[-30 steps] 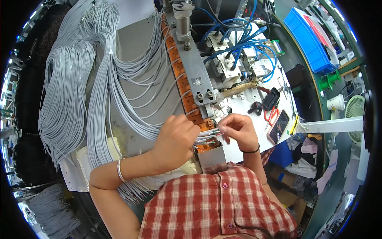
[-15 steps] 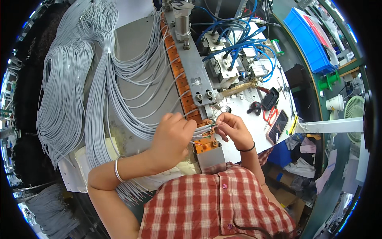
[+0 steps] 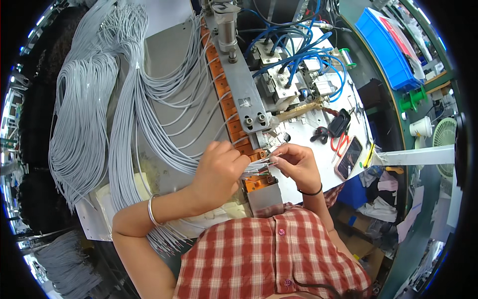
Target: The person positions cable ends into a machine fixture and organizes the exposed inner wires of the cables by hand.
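Observation:
My left hand point(image 3: 219, 172) is closed around a bundle of grey cables point(image 3: 172, 157) running in from the left. Past its fingers the stripped cable ends point(image 3: 256, 169) fan out to the right, showing thin coloured wires. At these tips my right hand point(image 3: 301, 168) has thumb and index finger pinched on a fine wire end, partly covered by the fingers. Both hands are over the near end of an orange block strip point(image 3: 256, 183), which lies alongside a grey metal bar point(image 3: 239, 84) with bolts.
Thick hanks of grey cable point(image 3: 82, 119) cover the left of the bench. Beyond the bar stand metal clamp blocks point(image 3: 281, 84) with blue air hoses point(image 3: 318, 65). To the right lie a phone point(image 3: 350, 157), red-handled pliers point(image 3: 341, 143) and a blue bin point(image 3: 386, 50).
My right hand has turned slightly, its fingers drawn closer together at the wire tips. The left hand keeps its grip on the cables and has shifted slightly right.

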Available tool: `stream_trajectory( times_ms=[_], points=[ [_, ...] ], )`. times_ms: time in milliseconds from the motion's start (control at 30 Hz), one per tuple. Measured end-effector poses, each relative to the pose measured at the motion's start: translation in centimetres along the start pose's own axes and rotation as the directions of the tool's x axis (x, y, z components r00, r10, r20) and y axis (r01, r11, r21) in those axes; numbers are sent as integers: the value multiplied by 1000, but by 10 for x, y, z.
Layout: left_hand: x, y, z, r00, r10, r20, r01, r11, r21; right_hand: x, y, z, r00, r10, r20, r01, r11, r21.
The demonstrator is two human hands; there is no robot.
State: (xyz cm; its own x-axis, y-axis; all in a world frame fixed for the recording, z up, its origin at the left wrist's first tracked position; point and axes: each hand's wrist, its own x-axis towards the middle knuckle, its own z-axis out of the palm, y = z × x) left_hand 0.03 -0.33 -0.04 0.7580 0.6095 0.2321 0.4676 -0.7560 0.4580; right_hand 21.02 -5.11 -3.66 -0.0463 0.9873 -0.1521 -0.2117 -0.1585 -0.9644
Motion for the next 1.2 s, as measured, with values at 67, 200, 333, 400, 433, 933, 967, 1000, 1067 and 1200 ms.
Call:
stream_trajectory(
  times_ms=[67, 200, 333, 400, 433, 933, 967, 1000, 1067, 1200],
  points=[
    [0, 0, 0, 1000, 8, -2, -8, 1000, -13, 0, 4, -3, 1000, 7, -28, -8, 1000, -13],
    [0, 2, 0, 1000, 20, -15, -20, 1000, -18, -1, 9, -4, 996, 26, -83, -27, 1000, -13],
    [2, 3, -1, 999, 22, -46, -20, 999, 34, -1, 7, -7, 997, 78, 21, -80, 984, 161],
    [3, 3, -2, 997, 29, -70, -27, 999, 19, 1, 6, -12, 960, 154, 234, -233, 903, 361],
    [3, 2, -2, 997, 28, -71, -27, 999, 19, 0, 5, -11, 960, 155, 234, -234, 903, 361],
    [0, 5, -1, 1000, 21, 13, -21, 999, -26, 3, 15, -9, 996, 50, -77, -58, 994, -94],
    [0, 5, -2, 999, 29, 17, -29, 999, -28, 4, 15, -8, 995, 48, -85, -56, 994, -92],
    [0, 5, -4, 1000, 2, 5, -2, 1000, -26, 5, 15, -7, 995, 86, -42, -87, 996, -29],
    [1, 5, -7, 999, -50, -16, 50, 998, -23, 8, 15, -6, 987, 151, 50, -155, 983, 94],
    [-3, 5, -5, 999, -26, 29, 25, 999, 39, 8, 9, -14, 948, 275, 160, -284, 958, 35]
  ],
)
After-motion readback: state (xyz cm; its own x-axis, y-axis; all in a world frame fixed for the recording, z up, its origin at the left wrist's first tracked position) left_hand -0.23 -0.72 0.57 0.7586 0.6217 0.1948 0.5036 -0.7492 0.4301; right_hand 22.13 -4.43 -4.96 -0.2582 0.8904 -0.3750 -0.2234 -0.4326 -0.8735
